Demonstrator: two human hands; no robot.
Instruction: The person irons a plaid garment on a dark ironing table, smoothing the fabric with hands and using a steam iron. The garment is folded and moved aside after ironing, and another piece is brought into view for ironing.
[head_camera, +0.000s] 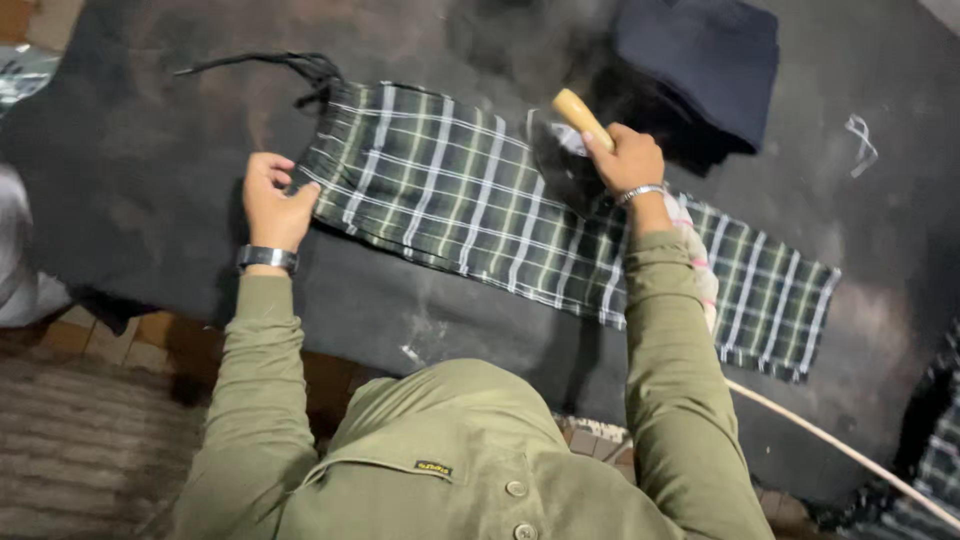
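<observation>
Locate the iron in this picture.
In the head view, the iron sits right of centre on the plaid trousers, gripped by the right hand.
</observation>
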